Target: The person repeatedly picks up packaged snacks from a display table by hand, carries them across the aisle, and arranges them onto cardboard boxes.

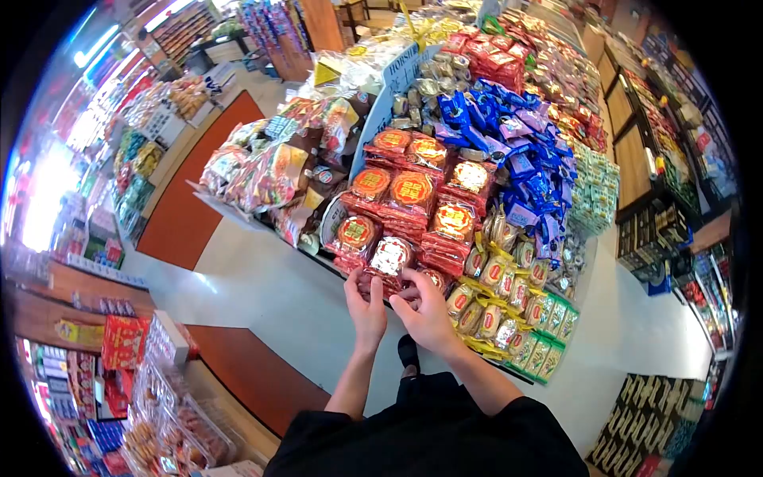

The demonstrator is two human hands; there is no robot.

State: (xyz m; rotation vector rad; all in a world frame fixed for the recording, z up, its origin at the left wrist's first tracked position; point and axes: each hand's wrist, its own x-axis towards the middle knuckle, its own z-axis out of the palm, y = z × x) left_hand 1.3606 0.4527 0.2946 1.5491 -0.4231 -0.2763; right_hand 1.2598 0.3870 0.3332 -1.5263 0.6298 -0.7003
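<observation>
Both my hands are at the front edge of a display heaped with packaged snacks. My left hand [366, 312] and my right hand [425, 308] hold a red packet with a shiny round label [391, 256] from its two near corners, fingers curled at its edge. Stacks of similar red packets [412, 189] rise behind it. Yellow-edged packets [490, 322] lie just right of my right hand, with green-edged packets [548, 350] beyond them. Blue packets [520, 171] are piled farther back.
A blue sign panel [380, 103] divides the display from large bags [274, 163] at left. Orange-brown panels [199, 191] stand on the left side. Plastic boxes of food [187, 425] sit at lower left. My shoe [408, 350] is below the display's edge.
</observation>
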